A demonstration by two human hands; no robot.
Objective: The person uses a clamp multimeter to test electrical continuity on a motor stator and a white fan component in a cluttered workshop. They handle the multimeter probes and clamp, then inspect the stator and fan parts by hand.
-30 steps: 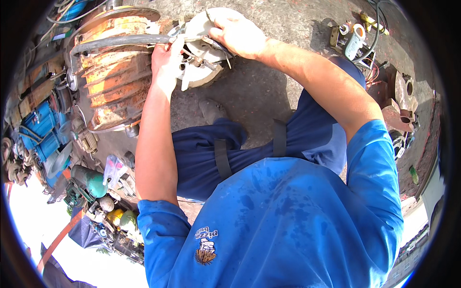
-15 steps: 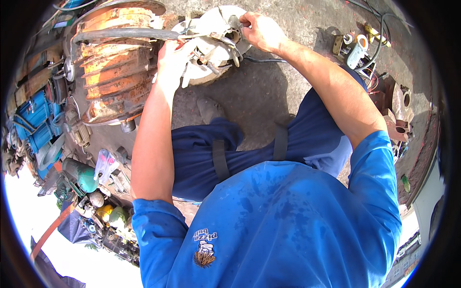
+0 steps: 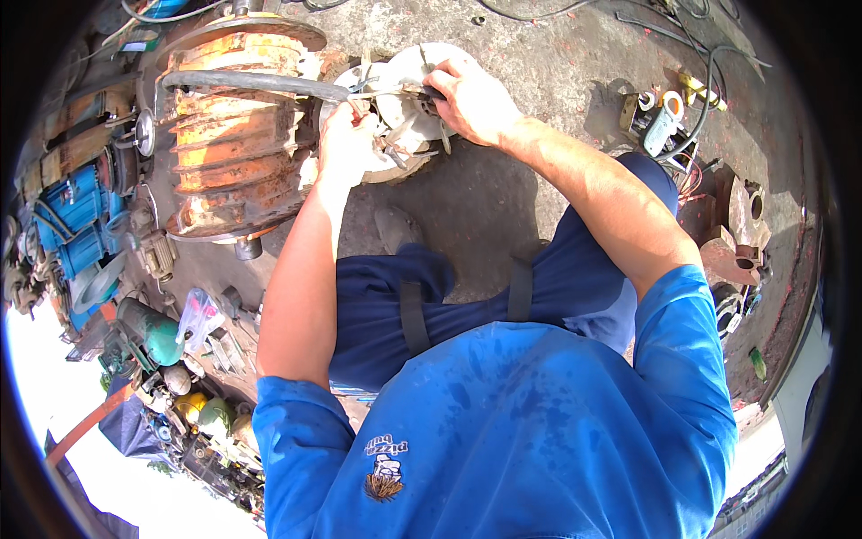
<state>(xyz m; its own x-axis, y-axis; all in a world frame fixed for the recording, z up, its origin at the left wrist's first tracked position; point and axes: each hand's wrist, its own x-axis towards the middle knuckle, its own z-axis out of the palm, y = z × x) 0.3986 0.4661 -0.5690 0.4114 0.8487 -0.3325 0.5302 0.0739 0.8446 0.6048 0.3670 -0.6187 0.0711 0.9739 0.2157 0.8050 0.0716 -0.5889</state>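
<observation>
A thick grey cable (image 3: 251,83) crosses the rusty orange finned motor housing (image 3: 229,153) and ends in thinner wires (image 3: 391,92) over a pale round casting (image 3: 404,67). My left hand (image 3: 348,139) is closed just below the cable's end, its fingertips pinched at the wiring; exactly what they hold is too small to tell. My right hand (image 3: 467,103) is at the casting's right, fingers curled round something dark beside the wires, partly hidden by the fingers.
My knee (image 3: 642,180) is bent below my right arm. At right lie hoses (image 3: 700,90), a white tool (image 3: 664,121) and rusty metal parts (image 3: 736,242). At left are blue machinery (image 3: 76,225), a small motor (image 3: 157,256), a green cylinder (image 3: 157,332) and a plastic bag (image 3: 197,319).
My right hand moved out to the casting's right edge, then back leftward onto the dark piece by the wires. My left hand stays at the cable's end. The whole view has shifted slightly.
</observation>
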